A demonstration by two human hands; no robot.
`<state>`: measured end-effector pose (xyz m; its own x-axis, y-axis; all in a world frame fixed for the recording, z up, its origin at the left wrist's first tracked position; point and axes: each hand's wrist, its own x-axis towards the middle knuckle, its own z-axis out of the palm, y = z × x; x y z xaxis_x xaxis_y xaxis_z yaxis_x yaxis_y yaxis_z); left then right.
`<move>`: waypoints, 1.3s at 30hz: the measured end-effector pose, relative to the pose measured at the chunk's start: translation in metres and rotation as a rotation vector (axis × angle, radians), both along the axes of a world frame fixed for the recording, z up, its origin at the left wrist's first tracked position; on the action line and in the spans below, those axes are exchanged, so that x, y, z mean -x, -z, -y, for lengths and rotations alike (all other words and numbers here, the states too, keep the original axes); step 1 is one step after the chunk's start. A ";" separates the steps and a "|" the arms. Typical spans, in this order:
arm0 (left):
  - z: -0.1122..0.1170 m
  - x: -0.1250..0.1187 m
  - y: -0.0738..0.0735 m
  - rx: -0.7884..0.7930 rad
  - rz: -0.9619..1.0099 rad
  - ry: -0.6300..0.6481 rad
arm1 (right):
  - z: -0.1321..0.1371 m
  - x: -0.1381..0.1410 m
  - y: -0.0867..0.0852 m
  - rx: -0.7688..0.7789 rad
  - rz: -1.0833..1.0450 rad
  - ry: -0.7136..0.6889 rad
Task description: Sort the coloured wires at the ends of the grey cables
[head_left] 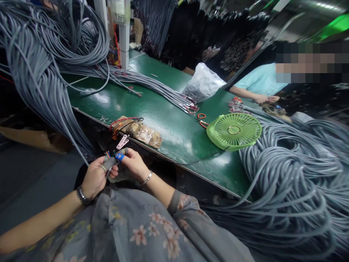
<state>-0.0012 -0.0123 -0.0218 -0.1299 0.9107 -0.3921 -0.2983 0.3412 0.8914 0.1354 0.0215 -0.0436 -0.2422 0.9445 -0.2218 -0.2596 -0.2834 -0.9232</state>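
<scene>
Close to my body, my left hand [95, 177] is closed around the end of a grey cable. Thin coloured wires [107, 154] fan out above its fingers. My right hand [134, 165] meets it from the right, its taped thumb and forefinger pinched on the cable's dark wires; blue tape wraps the thumb. Exactly which wires it grips is too small to tell. Just beyond the fingers, a pink clip [122, 142] sticks out at the table edge, beside a wooden block [147, 136] with clear tape and an orange-red cord.
Grey cable bundles hang over the left [40, 72] and heap on the right [294, 171]. A green fan [233, 130], a plastic bag [203, 83] and a row of cable ends [169, 92] lie on the green table [180, 142]. A co-worker [261, 82] sits across.
</scene>
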 end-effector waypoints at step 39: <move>-0.004 0.001 0.002 -0.009 -0.033 -0.011 | 0.002 0.007 0.011 0.073 -0.011 0.053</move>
